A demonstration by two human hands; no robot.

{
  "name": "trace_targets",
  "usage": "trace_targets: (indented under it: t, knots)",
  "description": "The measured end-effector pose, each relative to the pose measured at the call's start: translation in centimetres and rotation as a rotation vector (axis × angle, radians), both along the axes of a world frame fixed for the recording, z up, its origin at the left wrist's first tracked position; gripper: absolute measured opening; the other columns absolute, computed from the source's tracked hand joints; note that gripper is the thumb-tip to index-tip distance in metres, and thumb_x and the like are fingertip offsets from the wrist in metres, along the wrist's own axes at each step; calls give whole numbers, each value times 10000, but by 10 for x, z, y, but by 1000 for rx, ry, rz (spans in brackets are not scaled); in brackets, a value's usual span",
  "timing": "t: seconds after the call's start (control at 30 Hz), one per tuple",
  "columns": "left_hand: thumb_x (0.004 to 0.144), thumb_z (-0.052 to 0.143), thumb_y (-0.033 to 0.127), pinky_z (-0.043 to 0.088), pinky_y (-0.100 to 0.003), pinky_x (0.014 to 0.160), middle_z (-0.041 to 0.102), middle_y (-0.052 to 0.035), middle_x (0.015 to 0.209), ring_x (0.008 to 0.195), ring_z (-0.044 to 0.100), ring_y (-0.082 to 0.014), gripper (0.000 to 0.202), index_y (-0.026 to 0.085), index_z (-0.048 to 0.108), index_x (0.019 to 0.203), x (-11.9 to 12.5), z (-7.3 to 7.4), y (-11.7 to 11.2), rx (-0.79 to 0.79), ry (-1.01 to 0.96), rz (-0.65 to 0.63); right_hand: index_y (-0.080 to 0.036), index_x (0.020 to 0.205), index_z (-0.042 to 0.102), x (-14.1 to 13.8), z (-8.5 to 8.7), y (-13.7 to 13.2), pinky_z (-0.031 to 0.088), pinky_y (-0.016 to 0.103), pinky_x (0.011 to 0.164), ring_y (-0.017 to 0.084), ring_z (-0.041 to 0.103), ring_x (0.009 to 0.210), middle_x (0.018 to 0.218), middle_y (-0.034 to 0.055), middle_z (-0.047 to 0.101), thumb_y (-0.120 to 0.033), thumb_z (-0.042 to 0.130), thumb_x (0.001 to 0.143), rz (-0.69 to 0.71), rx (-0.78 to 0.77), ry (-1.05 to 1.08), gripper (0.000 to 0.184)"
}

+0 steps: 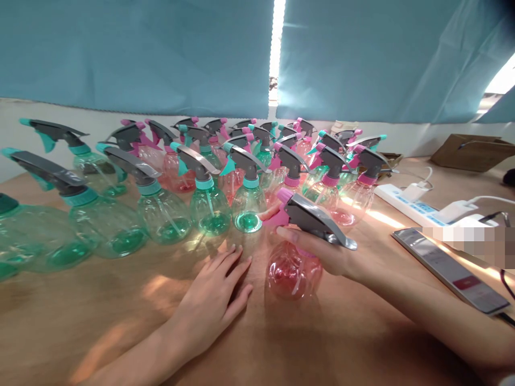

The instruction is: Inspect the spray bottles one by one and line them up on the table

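Pink bottle [292, 276], nozzle [285, 196] pointing away leftward, long axis leaning right

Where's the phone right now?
In the head view, the phone lies at the right on the table, between the power strip and the person's right arm.

Blue curtains [132, 56], lit phone [448, 269] lying near white power strip [408, 204], brown box [469, 153], probably cardboard
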State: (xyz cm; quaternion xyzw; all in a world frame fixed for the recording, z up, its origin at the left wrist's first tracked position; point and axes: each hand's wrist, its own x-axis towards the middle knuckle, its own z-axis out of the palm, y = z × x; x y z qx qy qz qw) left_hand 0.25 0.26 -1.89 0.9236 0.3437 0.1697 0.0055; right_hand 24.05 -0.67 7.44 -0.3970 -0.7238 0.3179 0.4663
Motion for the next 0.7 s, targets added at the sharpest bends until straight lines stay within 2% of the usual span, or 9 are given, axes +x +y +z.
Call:
trace_targets:
  t: [0.2, 0.47, 0.7]
  knots:
    - [1015, 368, 433, 402, -511, 1064, 517, -114, 1416, 1337, 431, -316, 440, 186, 553, 1328, -2, -3, 0, 3, -11, -1, -244, 910, 580, 1, 0, 0, 309, 273, 501, 109, 340, 536, 654, -50, 381, -324, 566, 906, 31, -22, 12, 80]
    - [1017, 369, 420, 394, -496, 1072, 526, -114, 1404, 1337, 433, -300, 427, 185, 555, 1321, 0, 1, 0, 12, 4, 9, -246, 932, 603, 2, -4, 1, 383, 275, 557, 118, 403, 566, 669, -40, 455, -346, 577, 898, 5, 2, -10, 109]
    - [1017, 370, 422, 401, -516, 1065, 524, -126, 1406, 1335, 437, -309, 436, 170, 557, 1320, -1, 1, -1, 18, 21, 5, -243, 895, 585, 1, -2, 2, 394, 293, 597, 115, 367, 553, 662, -50, 395, -337, 574, 896, 15, -33, 9, 95]
